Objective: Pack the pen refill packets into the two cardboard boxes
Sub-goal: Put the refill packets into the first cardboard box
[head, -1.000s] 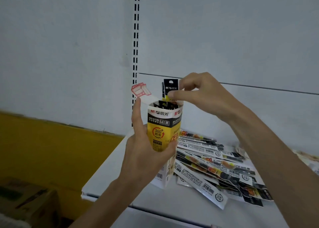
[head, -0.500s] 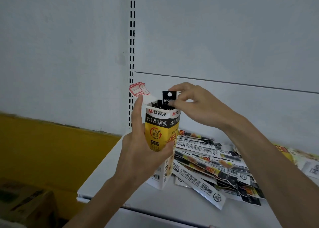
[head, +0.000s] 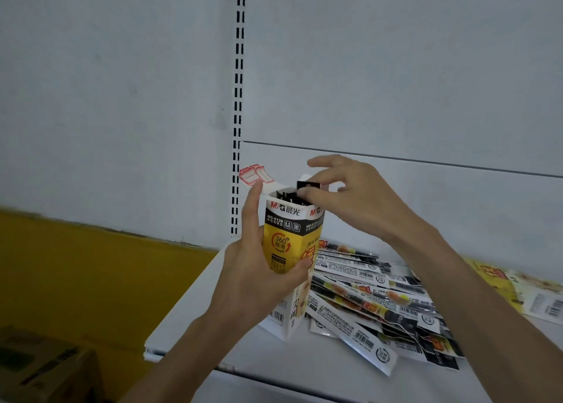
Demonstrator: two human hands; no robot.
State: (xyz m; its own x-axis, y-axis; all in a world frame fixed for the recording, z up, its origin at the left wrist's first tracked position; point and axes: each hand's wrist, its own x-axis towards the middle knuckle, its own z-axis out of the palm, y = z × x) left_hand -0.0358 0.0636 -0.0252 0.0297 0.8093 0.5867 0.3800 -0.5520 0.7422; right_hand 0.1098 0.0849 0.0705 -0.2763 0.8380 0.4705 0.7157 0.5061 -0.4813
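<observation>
The left hand (head: pixel 256 280) holds the yellow box (head: pixel 289 235) upright. The right hand (head: pixel 359 198) pinches a packet (head: pixel 307 185) poking out of its top.

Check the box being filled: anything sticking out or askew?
One refill packet stands taller than the rest in the yellow box, pinched by the right hand; the left hand grips the box. Nothing looks damaged.
</observation>
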